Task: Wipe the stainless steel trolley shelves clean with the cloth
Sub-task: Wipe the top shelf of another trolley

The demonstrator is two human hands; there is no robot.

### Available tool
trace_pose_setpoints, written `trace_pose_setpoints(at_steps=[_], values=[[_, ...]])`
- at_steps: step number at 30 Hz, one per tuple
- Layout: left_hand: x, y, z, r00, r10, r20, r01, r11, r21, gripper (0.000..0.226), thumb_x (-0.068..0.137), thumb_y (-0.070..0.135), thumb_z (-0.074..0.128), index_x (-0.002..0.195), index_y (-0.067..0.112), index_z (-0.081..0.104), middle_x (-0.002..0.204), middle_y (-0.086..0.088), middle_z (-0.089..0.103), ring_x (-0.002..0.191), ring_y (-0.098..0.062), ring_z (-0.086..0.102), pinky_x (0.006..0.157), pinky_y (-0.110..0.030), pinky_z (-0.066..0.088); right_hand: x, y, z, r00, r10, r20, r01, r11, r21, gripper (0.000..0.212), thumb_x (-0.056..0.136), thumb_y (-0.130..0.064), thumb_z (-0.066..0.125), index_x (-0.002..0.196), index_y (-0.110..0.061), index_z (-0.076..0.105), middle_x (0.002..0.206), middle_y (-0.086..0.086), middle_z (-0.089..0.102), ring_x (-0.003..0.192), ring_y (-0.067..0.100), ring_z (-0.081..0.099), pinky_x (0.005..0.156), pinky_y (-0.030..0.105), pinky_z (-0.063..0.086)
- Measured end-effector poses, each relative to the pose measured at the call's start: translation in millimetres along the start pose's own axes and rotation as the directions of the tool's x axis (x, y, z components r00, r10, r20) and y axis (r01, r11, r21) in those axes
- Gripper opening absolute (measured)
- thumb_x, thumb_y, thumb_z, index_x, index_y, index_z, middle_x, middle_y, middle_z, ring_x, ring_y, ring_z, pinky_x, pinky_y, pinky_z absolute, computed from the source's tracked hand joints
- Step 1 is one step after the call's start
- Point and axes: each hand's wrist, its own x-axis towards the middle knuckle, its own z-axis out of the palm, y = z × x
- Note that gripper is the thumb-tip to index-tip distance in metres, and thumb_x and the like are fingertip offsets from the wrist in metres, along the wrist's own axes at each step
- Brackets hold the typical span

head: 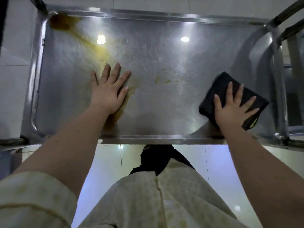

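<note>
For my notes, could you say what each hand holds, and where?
Nothing gripped: right hand presses flat atop the black cloth; left hand rests on the shelf.

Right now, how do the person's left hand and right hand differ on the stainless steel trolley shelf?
The left hand lies bare on the stainless steel trolley shelf; the right hand presses a folded black cloth. The left hand sits left of centre on a yellow-brown smear; the right hand is near the right front corner. Left fingers lie closer together than right fingers. Both are flat, palms down.
</note>
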Motion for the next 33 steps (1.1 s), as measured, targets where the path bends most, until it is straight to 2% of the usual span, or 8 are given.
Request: trace_pose_setpoints(at_steps=[3,9,15,19,23,27,30,33], values=[[4.0,0.6,0.2,1.0,-0.009,0.002,0.009,1.0,-0.002,0.057,0.097,0.058,0.009,0.153,0.049,0.003,0.165,0.007,-0.002,0.151,-0.027,-0.001,0.115,-0.064,-0.004,-14.8,-100.0,15.6,0.961,-0.276,-0.022,0.274,0.959,-0.066,0.075,0.084,-0.076,0.003,0.153,-0.046,-0.001,0.165,-0.002,-0.003,0.145,0.05,-0.008,0.109,0.072,-0.008],[-1.8,-5.4,2.9,0.999,-0.033,0.01,0.033,0.999,0.013,0.06,0.095,0.064,0.003,0.153,0.048,-0.002,0.165,0.01,-0.001,0.151,-0.029,0.0,0.114,-0.063,-0.006,-22.2,-189.0,20.6,0.675,-0.736,0.057,0.737,0.666,-0.116,0.071,0.087,-0.078,0.014,0.152,-0.05,0.003,0.164,-0.009,0.003,0.147,0.044,-0.011,0.109,0.068,-0.015],[8.4,0.8,3.1,0.999,-0.034,-0.019,0.034,0.999,-0.014,0.057,0.097,0.064,0.015,0.152,0.053,0.004,0.164,0.012,0.004,0.151,-0.029,0.002,0.115,-0.062,-0.006,129.2,-73.7,-33.3,0.96,-0.278,-0.016,0.277,0.959,-0.066,0.078,0.08,-0.084,0.01,0.151,-0.052,0.003,0.164,-0.01,0.003,0.148,0.042,-0.006,0.114,0.066,-0.005],[11.0,3.1,3.0,0.999,-0.032,-0.017,0.032,0.999,-0.01,0.058,0.097,0.064,0.017,0.152,0.052,0.003,0.164,0.013,0.003,0.151,-0.027,0.0,0.116,-0.061,-0.006,119.8,-84.0,-34.0,0.999,-0.035,-0.005,0.035,0.999,0.028,0.079,0.079,-0.082,0.001,0.152,-0.05,-0.001,0.165,-0.008,-0.002,0.146,0.046,-0.01,0.112,0.068,-0.009],[10.4,0.5,1.1,0.999,-0.04,-0.007,0.04,0.999,0.003,0.059,0.097,0.063,0.017,0.153,0.05,0.005,0.164,0.013,0.002,0.151,-0.025,0.0,0.116,-0.062,-0.005,79.6,-187.7,-10.2,0.97,-0.243,-0.001,0.243,0.97,-0.011,0.074,0.085,-0.077,0.006,0.152,-0.047,-0.004,0.164,-0.006,-0.005,0.143,0.05,-0.014,0.108,0.071,-0.012],[8.9,-3.3,-0.6,0.999,-0.047,0.008,0.046,0.999,0.027,0.059,0.098,0.063,0.013,0.154,0.046,0.002,0.165,0.01,0.002,0.151,-0.024,-0.003,0.116,-0.062,-0.003,41.8,-280.3,5.9,0.811,-0.581,0.071,0.585,0.806,-0.09,0.073,0.085,-0.076,0.002,0.152,-0.046,-0.008,0.164,-0.007,-0.01,0.141,0.051,-0.02,0.105,0.072,-0.017],[9.4,-3.1,-1.0,0.999,-0.049,0.008,0.049,0.998,0.036,0.059,0.098,0.063,0.016,0.154,0.046,0.004,0.165,0.012,0.002,0.151,-0.023,-0.003,0.117,-0.062,-0.002,60.2,-275.3,1.2,0.7,-0.708,0.096,0.714,0.688,-0.129,0.073,0.085,-0.078,0.004,0.151,-0.049,-0.004,0.164,-0.009,-0.004,0.145,0.046,-0.016,0.106,0.07,-0.016],[14.7,-1.0,-3.4,0.999,-0.046,0.011,0.046,0.999,0.029,0.059,0.097,0.064,0.017,0.153,0.048,0.008,0.164,0.015,0.001,0.151,-0.023,0.0,0.117,-0.057,-0.007,109.8,-218.3,-13.3,0.757,-0.652,0.043,0.652,0.749,-0.116,0.072,0.084,-0.081,0.013,0.15,-0.053,0.003,0.164,-0.012,0.004,0.148,0.042,-0.006,0.111,0.066,-0.01]])
